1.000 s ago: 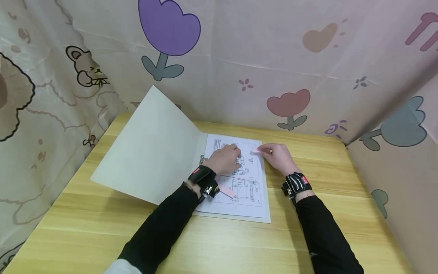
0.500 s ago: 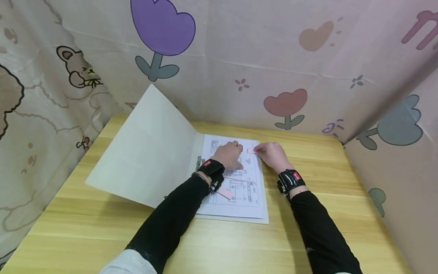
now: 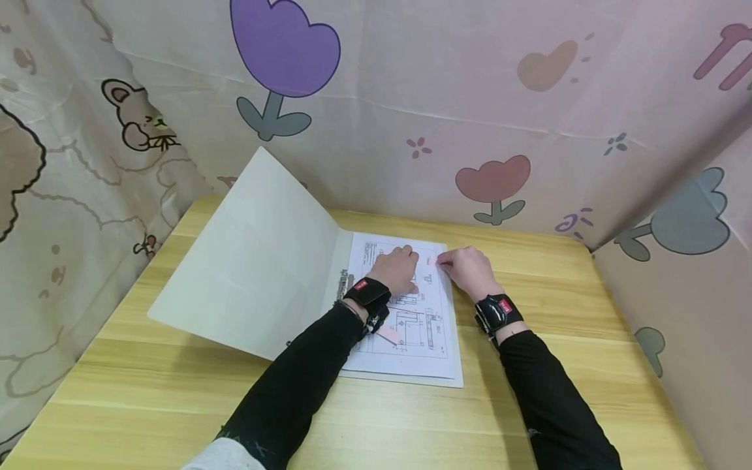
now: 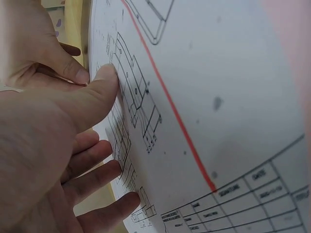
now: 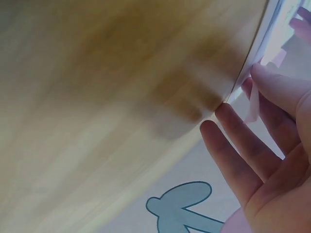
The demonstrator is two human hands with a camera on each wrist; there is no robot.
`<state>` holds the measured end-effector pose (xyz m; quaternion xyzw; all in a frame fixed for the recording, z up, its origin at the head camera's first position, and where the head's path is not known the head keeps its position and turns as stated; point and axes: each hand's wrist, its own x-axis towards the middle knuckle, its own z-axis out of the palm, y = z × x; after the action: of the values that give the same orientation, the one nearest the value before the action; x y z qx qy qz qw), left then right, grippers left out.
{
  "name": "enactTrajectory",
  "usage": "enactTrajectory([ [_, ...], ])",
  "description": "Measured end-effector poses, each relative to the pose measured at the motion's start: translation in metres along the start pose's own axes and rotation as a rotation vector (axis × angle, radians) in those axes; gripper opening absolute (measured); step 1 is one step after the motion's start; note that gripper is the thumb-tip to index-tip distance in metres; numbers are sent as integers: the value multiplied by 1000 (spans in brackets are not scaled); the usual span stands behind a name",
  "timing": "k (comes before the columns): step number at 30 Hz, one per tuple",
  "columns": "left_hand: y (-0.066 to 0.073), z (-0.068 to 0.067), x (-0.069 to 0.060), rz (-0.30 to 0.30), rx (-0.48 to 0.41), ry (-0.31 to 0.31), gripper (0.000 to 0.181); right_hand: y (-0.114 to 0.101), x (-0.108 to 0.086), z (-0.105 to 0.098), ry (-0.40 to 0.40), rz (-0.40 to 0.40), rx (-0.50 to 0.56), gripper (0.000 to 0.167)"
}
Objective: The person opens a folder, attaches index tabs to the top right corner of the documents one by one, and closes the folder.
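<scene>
My left hand [image 3: 396, 271] rests with spread fingers on a printed drawing sheet [image 3: 376, 362] inside an opened white folder [image 3: 252, 261]. In the left wrist view the left thumb and fingertips touch the sheet [image 4: 233, 73], near a red line. At the sheet's upper right edge, my right hand [image 3: 470, 271] pinches a small pink slip [image 3: 431, 260]. The right wrist view shows the slip [image 5: 254, 104] between thumb and index finger, the other fingers extended. Another pink strip [image 3: 388, 335] lies lower on the sheet, partly hidden by the left wrist.
The folder's cover stands raised on the left, with a metal clip [image 3: 343, 284] by the spine. Under it is a light wooden table [image 3: 382, 431]. A patterned cloth [image 3: 376, 98] hangs behind and along both sides.
The left hand has shifted a little right across the sheet. The right hand and its pink slip have moved slightly left over the page, and less of the slip shows.
</scene>
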<state>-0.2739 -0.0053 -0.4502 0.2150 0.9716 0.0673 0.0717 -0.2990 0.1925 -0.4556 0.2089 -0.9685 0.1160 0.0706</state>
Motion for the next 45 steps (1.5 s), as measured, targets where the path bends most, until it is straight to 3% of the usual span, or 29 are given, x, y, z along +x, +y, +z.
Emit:
enactTrajectory([
  [17,5,-1,3,-26,18,-33,77,0,-3,2,20,-28,-57,14],
  [27,3,-5,6,-3,-6,-51,84,4,-4,-2,-37,-47,-78,17],
  [34,15,-8,7,19,106,-82,105,8,-4,-2,-71,-63,-75,19],
  [40,25,-7,12,-12,212,-103,101,9,-5,-5,-90,-75,-86,21],
  [45,30,-2,16,-46,221,-102,96,8,-7,-5,-113,-70,-91,23],
])
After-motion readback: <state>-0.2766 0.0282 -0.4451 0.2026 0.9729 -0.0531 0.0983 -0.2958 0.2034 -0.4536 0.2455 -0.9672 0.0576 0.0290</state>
